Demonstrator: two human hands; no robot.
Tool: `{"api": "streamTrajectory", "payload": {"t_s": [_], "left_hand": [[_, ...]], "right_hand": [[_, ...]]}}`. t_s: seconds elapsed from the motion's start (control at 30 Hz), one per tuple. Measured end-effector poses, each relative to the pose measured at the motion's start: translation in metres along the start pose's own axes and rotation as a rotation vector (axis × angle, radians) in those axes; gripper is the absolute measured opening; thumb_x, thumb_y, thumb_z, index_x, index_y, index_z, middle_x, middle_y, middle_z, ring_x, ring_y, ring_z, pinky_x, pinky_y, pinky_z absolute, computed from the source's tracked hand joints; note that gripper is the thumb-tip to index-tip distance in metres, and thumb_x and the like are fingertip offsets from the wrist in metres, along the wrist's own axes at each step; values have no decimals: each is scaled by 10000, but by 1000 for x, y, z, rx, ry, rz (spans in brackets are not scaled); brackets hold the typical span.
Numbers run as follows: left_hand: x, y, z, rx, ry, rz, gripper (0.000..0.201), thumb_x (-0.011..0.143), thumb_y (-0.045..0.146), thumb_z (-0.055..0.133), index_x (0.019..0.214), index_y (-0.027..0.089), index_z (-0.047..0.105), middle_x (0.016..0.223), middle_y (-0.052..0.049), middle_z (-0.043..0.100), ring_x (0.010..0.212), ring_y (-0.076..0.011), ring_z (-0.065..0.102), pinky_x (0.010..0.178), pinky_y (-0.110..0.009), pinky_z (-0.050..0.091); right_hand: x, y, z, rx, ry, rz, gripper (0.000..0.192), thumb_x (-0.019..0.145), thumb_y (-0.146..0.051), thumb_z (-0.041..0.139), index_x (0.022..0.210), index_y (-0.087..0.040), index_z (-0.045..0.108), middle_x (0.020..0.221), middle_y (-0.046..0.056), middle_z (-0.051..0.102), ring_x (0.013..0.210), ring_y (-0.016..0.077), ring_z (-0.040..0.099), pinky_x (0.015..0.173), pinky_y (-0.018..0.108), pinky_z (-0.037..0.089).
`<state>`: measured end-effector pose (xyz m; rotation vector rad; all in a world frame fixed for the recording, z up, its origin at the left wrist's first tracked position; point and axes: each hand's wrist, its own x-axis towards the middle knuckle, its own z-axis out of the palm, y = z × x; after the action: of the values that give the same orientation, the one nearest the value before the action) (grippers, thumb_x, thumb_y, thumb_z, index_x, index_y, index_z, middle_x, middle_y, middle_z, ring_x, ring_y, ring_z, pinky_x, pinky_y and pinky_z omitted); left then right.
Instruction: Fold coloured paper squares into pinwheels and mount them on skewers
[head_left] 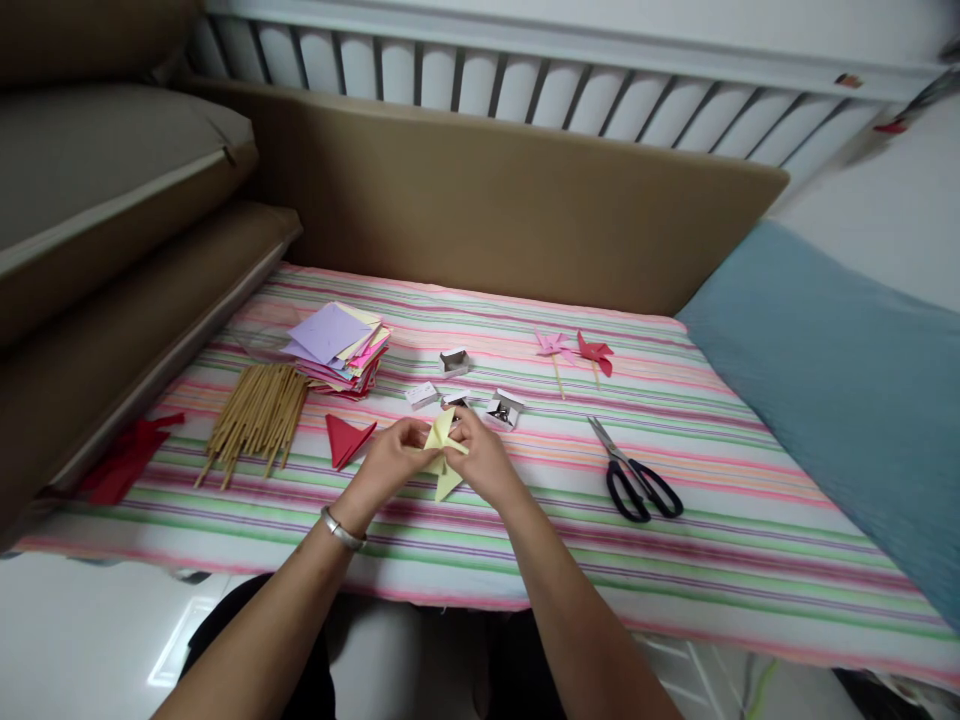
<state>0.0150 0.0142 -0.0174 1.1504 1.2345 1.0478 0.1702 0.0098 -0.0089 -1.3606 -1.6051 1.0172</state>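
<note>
A pale yellow paper pinwheel (448, 484) is held between my two hands, its blades partly folded toward the middle. My left hand (395, 452), with a silver bangle at the wrist, pinches its left side. On the other side my right hand (480, 455) grips the paper near the centre; the fingertips partly cover it. Just beyond the hands are small white boxes, one (505, 409) with small metal pieces inside and another (454, 362) standing open. A folded red paper (347, 441) lies left of my left hand.
Wooden sticks (259, 415) and a stack of coloured paper squares (330, 335) lie at left, near red scraps (131, 460). Black-handled scissors (634, 480) lie right. Pink (553, 345) and red (595, 352) pinwheels rest farther back. A brown board (495, 200) borders the striped cloth.
</note>
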Motion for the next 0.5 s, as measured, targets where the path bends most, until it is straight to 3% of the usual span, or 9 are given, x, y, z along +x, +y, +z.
{"api": "streamTrajectory", "payload": {"t_s": [0.1, 0.23, 0.5], "left_hand": [[-5, 9, 0, -195, -19, -58, 453, 528, 247, 780, 956, 165, 654, 807, -35, 680, 715, -157, 604, 654, -247, 448], [-9, 10, 5, -387, -173, -185, 389, 566, 288, 787, 907, 128, 690, 845, -83, 707, 761, -181, 638, 708, -275, 465], [-7, 5, 12, -556, -151, -223, 302, 551, 275, 808, 804, 128, 730, 758, -71, 737, 669, -163, 654, 695, -274, 484]], "right_hand": [[4, -1, -3, 277, 63, 121, 467, 638, -167, 562, 1097, -228, 502, 660, -54, 594, 565, 140, 572, 531, 240, 444], [4, -8, -2, 550, 136, 195, 472, 602, -205, 623, 1055, -223, 490, 620, -61, 607, 512, 143, 567, 494, 236, 429], [2, -12, 7, 691, 144, 229, 425, 582, -218, 670, 974, -232, 508, 650, -51, 647, 508, 148, 585, 511, 252, 448]]}}
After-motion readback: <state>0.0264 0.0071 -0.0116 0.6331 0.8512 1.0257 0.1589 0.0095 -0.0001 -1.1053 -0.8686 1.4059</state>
